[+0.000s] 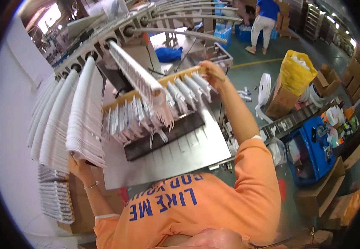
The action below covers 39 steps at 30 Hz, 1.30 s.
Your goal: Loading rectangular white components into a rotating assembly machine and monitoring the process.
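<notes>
My right hand is closed round the far right end of a wooden bar. Several flat white packets hang along the bar in a row. Over the bar's middle reaches a rod strung with thin white strips, loose ends dangling at its near tip. My left hand is at the near end of another rod, thickly loaded with white strips; those strips hide most of its fingers. Below the packets, a dark block lies on a shiny metal plate.
More loaded rods fan out at left from a machine. Bare curved rods stick out beyond the bar. At right are a yellow bag, a blue crate and cardboard boxes. A person in blue stands far off.
</notes>
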{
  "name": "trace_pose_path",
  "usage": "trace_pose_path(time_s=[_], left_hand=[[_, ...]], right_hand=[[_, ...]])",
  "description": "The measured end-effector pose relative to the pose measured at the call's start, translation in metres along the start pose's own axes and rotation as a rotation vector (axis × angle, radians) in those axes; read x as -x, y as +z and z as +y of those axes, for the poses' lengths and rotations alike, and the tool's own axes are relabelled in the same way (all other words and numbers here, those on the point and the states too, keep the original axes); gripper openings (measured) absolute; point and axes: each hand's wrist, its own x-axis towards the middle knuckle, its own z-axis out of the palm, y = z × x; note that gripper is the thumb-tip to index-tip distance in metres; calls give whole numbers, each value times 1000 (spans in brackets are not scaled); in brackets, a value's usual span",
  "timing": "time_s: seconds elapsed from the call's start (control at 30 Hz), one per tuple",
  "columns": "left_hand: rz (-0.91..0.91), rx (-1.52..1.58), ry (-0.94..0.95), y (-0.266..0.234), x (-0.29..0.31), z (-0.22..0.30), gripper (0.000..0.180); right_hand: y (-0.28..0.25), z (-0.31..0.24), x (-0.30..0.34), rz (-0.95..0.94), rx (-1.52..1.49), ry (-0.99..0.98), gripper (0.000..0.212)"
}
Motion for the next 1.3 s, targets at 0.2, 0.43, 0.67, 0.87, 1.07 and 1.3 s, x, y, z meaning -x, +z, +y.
trace_pose_path(time_s=[0.2, 0.43, 0.67, 0.87, 1.07, 1.3], left_hand=[[33, 77, 294, 5, 5, -56, 15], [-20, 85, 179, 3, 36, -11, 22], [3, 196, 2, 11, 34, 7, 16], [40, 305, -63, 16, 48, -20, 15], [-4, 379, -158, 8, 60, -11, 9], [-23, 213, 49, -39, 54, 28, 4]], right_hand=[[10, -1, -2, 36, -44, 34, 19], [21, -5, 7, 78, -3, 28, 20], [-1, 3, -8, 162, -105, 6, 22], [-9, 13, -14, 9, -203, 0, 32], [-44, 53, 22, 137, 147, -252, 36], [-34, 37, 88, 414, 634, -530, 10]])
